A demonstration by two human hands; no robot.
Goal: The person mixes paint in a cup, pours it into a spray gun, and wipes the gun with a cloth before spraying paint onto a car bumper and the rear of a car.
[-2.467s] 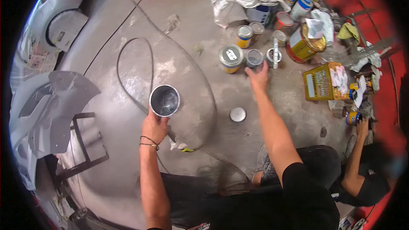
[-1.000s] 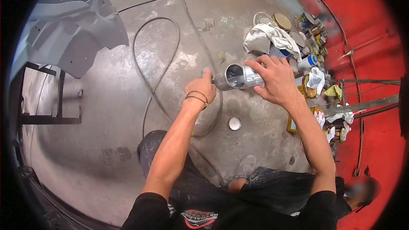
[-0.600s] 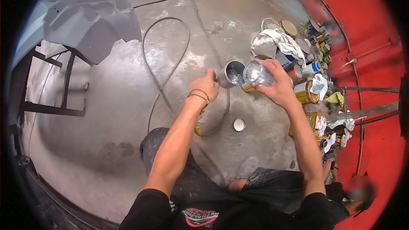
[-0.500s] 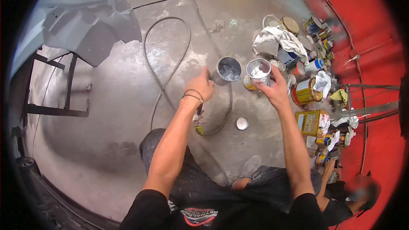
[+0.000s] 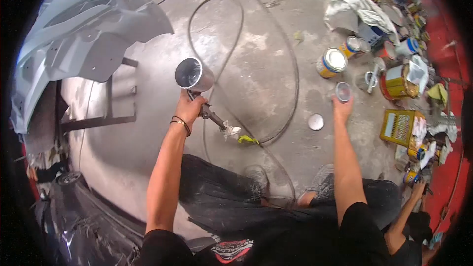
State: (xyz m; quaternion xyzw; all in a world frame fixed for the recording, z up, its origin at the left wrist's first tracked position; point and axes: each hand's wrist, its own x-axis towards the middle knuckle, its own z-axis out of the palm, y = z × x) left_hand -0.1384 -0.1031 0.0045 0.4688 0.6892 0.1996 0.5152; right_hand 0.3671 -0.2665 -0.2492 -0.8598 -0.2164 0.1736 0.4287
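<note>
My left hand [image 5: 189, 110] is closed round the handle of a spray gun [image 5: 207, 112], whose open metal cup [image 5: 195, 75] tilts toward me. A hose leads away from the handle, with white cloth and yellow tape at the joint. Farther right, my right hand [image 5: 342, 108] grips a small clear cup [image 5: 342, 91] near the floor. Beside it on the floor lies a round white lid or tin [image 5: 316, 122]. Just above stands a paint can with a white top [image 5: 335, 60].
Several cans and rags crowd the right, with a yellow square can [image 5: 402, 127] near a person's arm [image 5: 411, 202]. A grey car body panel [image 5: 93, 34] rests on a black stand at left. The hose [image 5: 297, 83] loops over the floor.
My left hand has moved left, with the spray gun and its cup now lifted in it. My right hand has moved right and lower with the clear cup. The view has shifted.
</note>
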